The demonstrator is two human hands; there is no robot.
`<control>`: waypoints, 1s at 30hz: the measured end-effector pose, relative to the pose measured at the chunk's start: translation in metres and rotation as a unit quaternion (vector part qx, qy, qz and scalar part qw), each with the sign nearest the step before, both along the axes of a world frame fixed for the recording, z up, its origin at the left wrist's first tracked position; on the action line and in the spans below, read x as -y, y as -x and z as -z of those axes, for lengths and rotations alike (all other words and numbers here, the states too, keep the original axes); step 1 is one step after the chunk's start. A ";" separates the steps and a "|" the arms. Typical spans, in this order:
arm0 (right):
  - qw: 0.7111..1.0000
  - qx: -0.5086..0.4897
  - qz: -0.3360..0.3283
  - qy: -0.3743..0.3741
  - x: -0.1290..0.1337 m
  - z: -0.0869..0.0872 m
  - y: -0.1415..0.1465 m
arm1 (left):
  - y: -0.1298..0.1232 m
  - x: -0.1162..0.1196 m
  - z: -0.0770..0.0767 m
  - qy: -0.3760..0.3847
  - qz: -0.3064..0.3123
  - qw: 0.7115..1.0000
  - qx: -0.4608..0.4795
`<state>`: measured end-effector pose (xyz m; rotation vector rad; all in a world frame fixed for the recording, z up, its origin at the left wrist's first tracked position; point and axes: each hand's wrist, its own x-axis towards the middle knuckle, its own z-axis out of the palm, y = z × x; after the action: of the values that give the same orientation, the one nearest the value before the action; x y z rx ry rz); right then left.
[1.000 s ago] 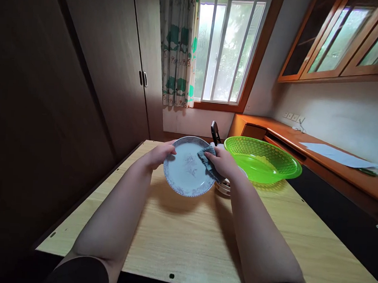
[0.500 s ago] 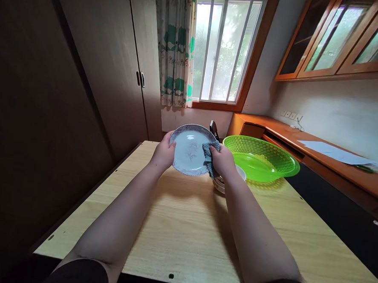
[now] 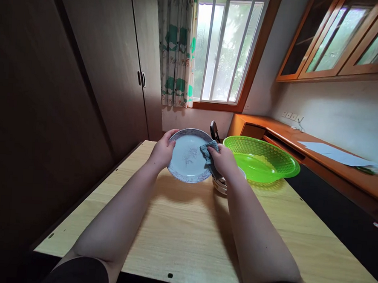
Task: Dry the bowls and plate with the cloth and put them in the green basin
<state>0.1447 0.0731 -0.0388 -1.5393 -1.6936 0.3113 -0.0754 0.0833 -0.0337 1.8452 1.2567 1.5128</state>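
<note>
My left hand [image 3: 164,151] grips the left rim of a white plate [image 3: 188,158] with a patterned border and a faint tree drawing in its middle. The plate is held up above the table, its face tilted toward me. At its right rim, my right hand [image 3: 222,158] is closed on a grey-blue cloth [image 3: 209,151], thumb on top, pressing it against the plate. Behind my right wrist a white bowl [image 3: 218,187] stands on the table, partly hidden.
A large green plastic basin [image 3: 258,163] sits at the right on the light wooden table [image 3: 183,231]. Beyond it runs an orange-brown desk [image 3: 273,124] with white papers [image 3: 335,154]. A dark chair back [image 3: 214,130] shows behind the table; a dark wardrobe [image 3: 101,59] flanks the left.
The plate has dropped slightly and tipped back, and its drawing has turned a little. The cloth has shifted slightly left along with my right hand.
</note>
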 end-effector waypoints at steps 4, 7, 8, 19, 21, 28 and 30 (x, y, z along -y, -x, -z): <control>0.999 0.028 -0.005 0.028 -0.001 0.002 0.002 | 0.003 0.004 -0.004 0.030 0.010 0.999 -0.038; 0.999 0.053 -0.008 0.009 -0.001 0.002 0.002 | 0.003 0.008 -0.006 0.056 0.045 0.995 -0.072; 0.998 0.058 -0.008 0.003 0.000 0.002 0.002 | 0.002 0.008 -0.007 0.059 0.051 0.994 -0.071; 0.996 0.066 -0.023 0.052 0.004 -0.003 0.001 | 0.005 0.005 -0.005 0.052 0.017 0.998 -0.035; 0.996 0.074 -0.030 0.046 0.005 -0.002 0.003 | 0.007 0.007 -0.007 0.067 0.038 0.995 -0.057; 0.997 0.073 -0.033 0.002 0.006 -0.001 0.005 | 0.003 0.009 -0.007 0.153 0.136 0.978 0.038; 0.999 0.040 -0.002 -0.005 0.005 -0.002 0.004 | 0.002 0.008 -0.007 0.156 0.113 0.976 0.104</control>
<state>0.1408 0.0678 -0.0373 -1.5601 -1.7566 0.2467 -0.0771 0.0756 -0.0264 1.5263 1.0753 1.2674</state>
